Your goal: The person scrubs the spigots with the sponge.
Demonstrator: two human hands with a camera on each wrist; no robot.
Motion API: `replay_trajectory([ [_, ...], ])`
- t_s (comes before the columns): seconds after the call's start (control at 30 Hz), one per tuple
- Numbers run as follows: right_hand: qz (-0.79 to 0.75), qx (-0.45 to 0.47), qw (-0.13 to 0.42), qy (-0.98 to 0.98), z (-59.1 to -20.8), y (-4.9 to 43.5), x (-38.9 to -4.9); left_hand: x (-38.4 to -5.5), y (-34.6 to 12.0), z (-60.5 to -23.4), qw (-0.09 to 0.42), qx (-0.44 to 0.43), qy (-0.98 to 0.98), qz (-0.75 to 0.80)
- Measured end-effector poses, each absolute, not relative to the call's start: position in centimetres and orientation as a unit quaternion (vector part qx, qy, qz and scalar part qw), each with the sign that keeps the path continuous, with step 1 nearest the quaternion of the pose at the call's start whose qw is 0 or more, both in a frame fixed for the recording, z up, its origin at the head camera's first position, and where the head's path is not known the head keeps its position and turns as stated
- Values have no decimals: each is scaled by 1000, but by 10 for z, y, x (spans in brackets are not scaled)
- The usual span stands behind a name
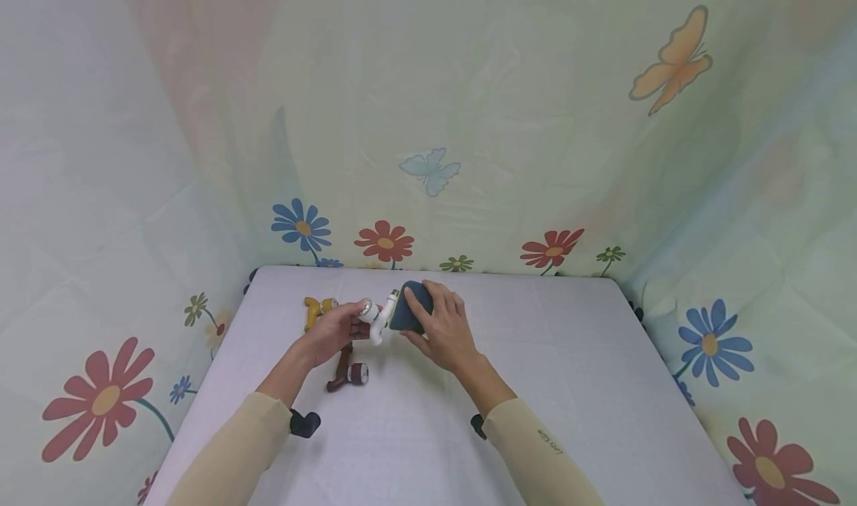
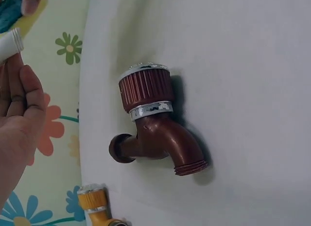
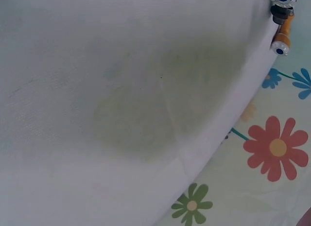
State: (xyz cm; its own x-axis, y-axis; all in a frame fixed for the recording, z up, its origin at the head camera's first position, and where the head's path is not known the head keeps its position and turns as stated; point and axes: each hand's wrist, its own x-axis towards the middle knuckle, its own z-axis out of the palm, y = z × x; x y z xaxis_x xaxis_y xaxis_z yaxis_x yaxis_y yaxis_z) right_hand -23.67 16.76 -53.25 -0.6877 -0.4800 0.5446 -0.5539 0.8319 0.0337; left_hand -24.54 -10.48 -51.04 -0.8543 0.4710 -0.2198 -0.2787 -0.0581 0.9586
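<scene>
A white plastic tap (image 1: 383,321) with a silver-trimmed knob is held up over the table by my left hand (image 1: 329,336); thumb and fingers grip its knob end. My right hand (image 1: 447,335) grips a dark teal scouring sponge (image 1: 408,309), its fingers bent over the far side. The sponge is right beside the tap's threaded end; whether they touch I cannot tell. In the left wrist view the tap's white threaded end (image 2: 8,45) shows above the fingers, with the sponge's teal and yellow layers (image 2: 10,14) behind it.
A brown tap (image 2: 158,124) lies on the white-covered table (image 1: 549,372), below my left hand in the head view. Farther back at the left lies a yellow tap (image 1: 312,312). Printed curtains (image 1: 522,119) with flowers and butterflies surround the table's back and sides.
</scene>
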Motion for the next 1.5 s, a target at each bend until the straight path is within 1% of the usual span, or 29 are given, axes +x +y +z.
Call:
replay_trajectory([
  [0.13,138,272,270,-913,-533,164,-235,-247,-106,-510,245,72,601,757],
  [0.23,180,280,253,-908,-532,161,-232,-248,-106,-509,238,59,564,789],
  [0.33,201,293,237,-904,-531,157,-228,-248,-106,-508,237,52,545,803],
  [0.43,208,307,233,-899,-529,152,-225,-247,-106,-508,239,54,546,801],
  [0.67,205,321,250,-890,-527,137,-219,-246,-103,-508,252,75,557,788],
  [0.9,191,302,280,-891,-526,131,-219,-245,-103,-506,254,83,569,777],
  [1.03,164,286,283,-901,-528,133,-220,-245,-102,-506,250,82,576,774],
  [1.27,137,271,267,-915,-528,136,-220,-243,-101,-505,231,80,595,766],
  [1.5,129,242,250,-929,-525,135,-221,-242,-101,-502,185,80,646,736],
])
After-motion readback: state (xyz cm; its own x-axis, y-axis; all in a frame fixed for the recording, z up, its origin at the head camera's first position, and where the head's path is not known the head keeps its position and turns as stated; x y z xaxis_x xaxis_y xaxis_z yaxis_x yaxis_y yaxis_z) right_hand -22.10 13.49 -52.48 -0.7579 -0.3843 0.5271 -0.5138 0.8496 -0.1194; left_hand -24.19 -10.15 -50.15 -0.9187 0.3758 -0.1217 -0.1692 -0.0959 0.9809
